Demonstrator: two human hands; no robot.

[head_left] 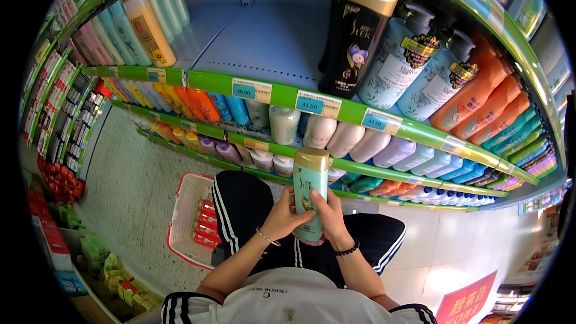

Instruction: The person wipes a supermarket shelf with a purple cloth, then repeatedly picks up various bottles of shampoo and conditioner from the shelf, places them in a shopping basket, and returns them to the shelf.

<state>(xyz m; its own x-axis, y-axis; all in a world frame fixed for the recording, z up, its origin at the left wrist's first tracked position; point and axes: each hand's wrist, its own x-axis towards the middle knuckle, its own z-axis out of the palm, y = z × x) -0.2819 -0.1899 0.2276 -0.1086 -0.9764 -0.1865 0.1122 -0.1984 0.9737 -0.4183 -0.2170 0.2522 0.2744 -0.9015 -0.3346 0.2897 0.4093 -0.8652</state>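
Note:
Both my hands hold one mint-green Slek bottle with a gold cap, upright in front of my lap. My left hand grips its left side with the thumb across the lower front. Around the right side wraps my right hand, its thumb on the front. Beyond the bottle, black Slek bottles with gold caps stand on the shelf, beside light-blue pump bottles and orange bottles. A yellow-orange bottle stands further left among pale green ones.
A white basket with a red rim holding red packages stands on the floor by my left knee. Green-edged shelves with price tags curve across the front, lower ones full of bottles. Packaged goods lie at the lower left.

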